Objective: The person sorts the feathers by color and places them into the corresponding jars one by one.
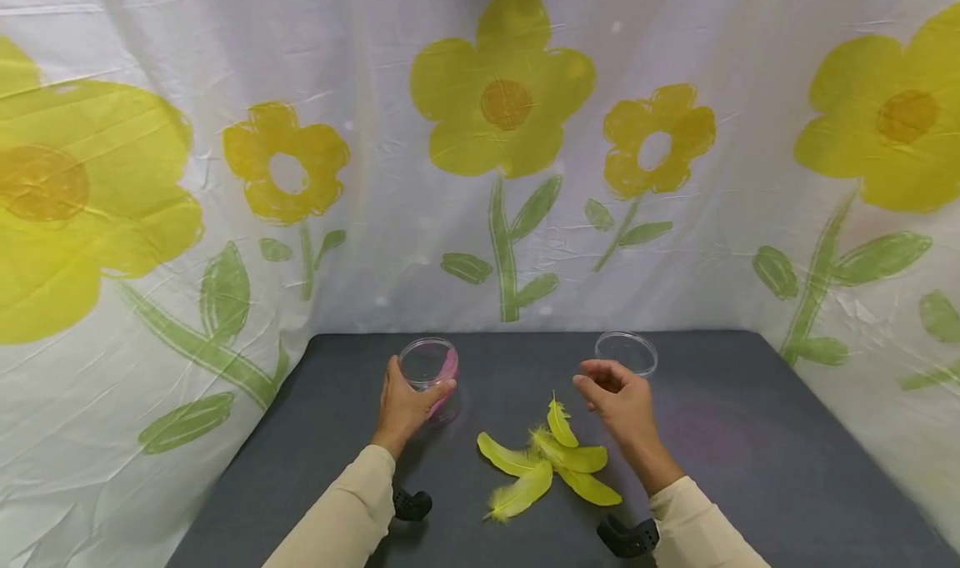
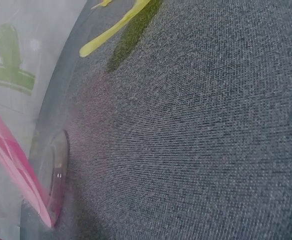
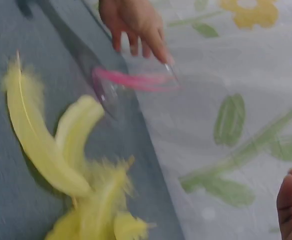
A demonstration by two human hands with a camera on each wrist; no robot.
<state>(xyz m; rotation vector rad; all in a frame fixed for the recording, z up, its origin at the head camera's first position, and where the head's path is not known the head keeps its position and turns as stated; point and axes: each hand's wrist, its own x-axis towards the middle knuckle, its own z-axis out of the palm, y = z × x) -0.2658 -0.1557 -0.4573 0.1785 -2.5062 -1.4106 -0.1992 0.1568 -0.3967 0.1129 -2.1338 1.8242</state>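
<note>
A clear plastic jar stands on the dark table, with a pink feather inside against its wall. My left hand grips the jar, thumb on the near side and fingers round the far left. The jar's base meets the cloth in the left wrist view. My right hand hovers with bent fingers and nothing visible in them, just in front of a clear round lid. Between the hands lie several yellow feathers in a loose cluster. Only the right hand's fingertips show in the right wrist view.
Grey-black cloth covers the table. A white curtain printed with yellow flowers hangs behind it and along both sides. Black straps sit at both wrists.
</note>
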